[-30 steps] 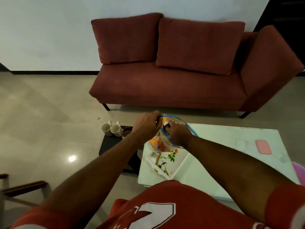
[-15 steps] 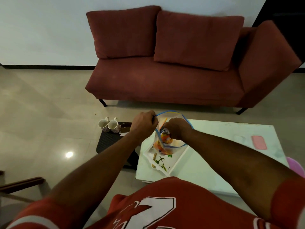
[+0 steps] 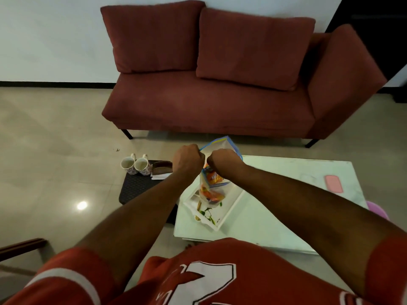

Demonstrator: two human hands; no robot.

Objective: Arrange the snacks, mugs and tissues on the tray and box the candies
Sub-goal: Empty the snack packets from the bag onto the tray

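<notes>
A clear zip bag with a blue rim (image 3: 217,146) holds orange snack packets and hangs over the white tray (image 3: 229,211) with a leaf print on the white table (image 3: 275,216). My left hand (image 3: 188,160) and my right hand (image 3: 222,161) are both fisted on the bag's top edge, close together. Two floral mugs (image 3: 135,165) stand side by side on a low black stool (image 3: 136,188) to the left of the table. A brown tissue holder (image 3: 161,167) with white tissue under it lies beside the mugs.
A dark red sofa (image 3: 220,84) stands against the wall behind the table. A pink lid (image 3: 333,183) lies at the table's far right, and a purple object (image 3: 376,209) pokes out past that edge. A wooden chair arm (image 3: 22,247) is at lower left.
My right hand has come out of the bag's mouth and moved up next to my left hand on the rim. The bag's opening has narrowed.
</notes>
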